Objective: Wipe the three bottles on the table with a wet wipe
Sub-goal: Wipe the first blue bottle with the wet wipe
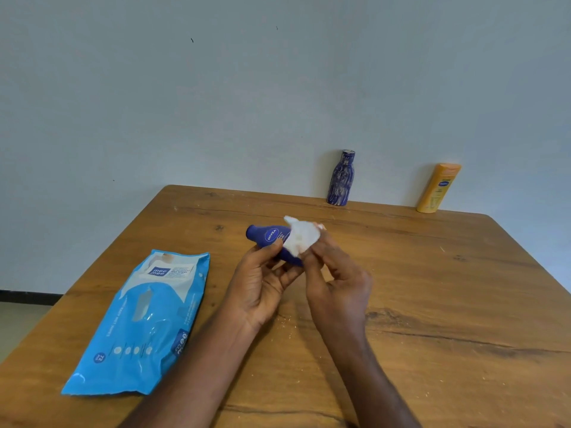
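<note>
Above the table (432, 304), left hand (262, 291) grips one of three bottles, the Nivea bottle (268, 239); right hand (336, 288) fingers pinch one wipe (301, 237).

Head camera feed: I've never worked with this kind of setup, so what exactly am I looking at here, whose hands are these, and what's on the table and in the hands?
There is no machine here. The single picture comes from a wide-angle camera worn on a person's head, looking forward and down, so the two bare arms reaching in from the bottom are the wearer's own. The left hand grips a dark blue Nivea bottle, held above the wooden table and lying on its side. The right hand pinches a white wet wipe against that bottle. On the table to the left lies a light blue wipes pack, flat. At the far edge, by the wall, stand a patterned blue bottle and an orange-yellow bottle, both untouched by the hands.
</note>
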`<state>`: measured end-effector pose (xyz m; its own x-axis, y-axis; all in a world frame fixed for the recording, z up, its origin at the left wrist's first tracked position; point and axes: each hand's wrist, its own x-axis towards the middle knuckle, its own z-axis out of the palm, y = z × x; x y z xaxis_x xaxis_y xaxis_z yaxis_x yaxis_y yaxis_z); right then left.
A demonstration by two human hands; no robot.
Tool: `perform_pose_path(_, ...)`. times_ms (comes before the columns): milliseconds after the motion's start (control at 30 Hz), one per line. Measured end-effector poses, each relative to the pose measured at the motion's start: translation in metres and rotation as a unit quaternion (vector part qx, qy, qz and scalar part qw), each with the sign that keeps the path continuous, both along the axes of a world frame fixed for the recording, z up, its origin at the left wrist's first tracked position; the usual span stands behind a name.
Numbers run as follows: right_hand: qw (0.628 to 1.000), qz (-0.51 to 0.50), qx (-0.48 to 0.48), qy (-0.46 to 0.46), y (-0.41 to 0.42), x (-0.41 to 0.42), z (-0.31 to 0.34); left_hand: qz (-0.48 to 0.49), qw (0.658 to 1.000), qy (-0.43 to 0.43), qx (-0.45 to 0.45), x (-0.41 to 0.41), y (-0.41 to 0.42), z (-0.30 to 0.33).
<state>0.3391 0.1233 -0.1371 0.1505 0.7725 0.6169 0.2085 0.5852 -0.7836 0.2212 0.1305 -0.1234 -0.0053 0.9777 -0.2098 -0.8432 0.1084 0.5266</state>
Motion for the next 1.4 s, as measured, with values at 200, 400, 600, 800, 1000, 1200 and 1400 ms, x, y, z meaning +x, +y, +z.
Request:
perform_pose_path(200,0.989,-0.001,-0.088,0.12,-0.007,-0.016,0.005,-0.006,0.995,-0.095,-0.001,0.007,0.003,-0.011)
perform_pose_path(400,0.999,-0.031,0.022,-0.032,-0.01,-0.017,-0.007,-0.007,0.993,-0.119,-0.007,-0.012,0.012,-0.019)
perform_pose_path(600,0.998,-0.037,0.015,-0.055,-0.005,-0.014,-0.005,0.009,0.995,-0.099,-0.003,-0.005,0.01,-0.015)
perform_pose_path(800,0.997,-0.033,-0.033,-0.058,-0.001,-0.011,-0.001,-0.009,0.997,-0.071,0.001,-0.002,0.009,-0.019)
perform_pose_path(1000,0.993,-0.042,0.037,-0.102,-0.011,-0.015,-0.005,-0.016,0.989,-0.144,-0.006,-0.008,0.004,-0.005)
perform_pose_path(1200,0.995,-0.046,-0.077,0.039,-0.004,-0.01,0.001,0.015,0.993,-0.114,0.014,-0.006,0.004,0.001)
perform_pose_path(1400,0.994,-0.06,-0.035,0.079,-0.001,0.0,0.01,0.032,0.995,-0.09,0.004,-0.002,0.001,0.003)
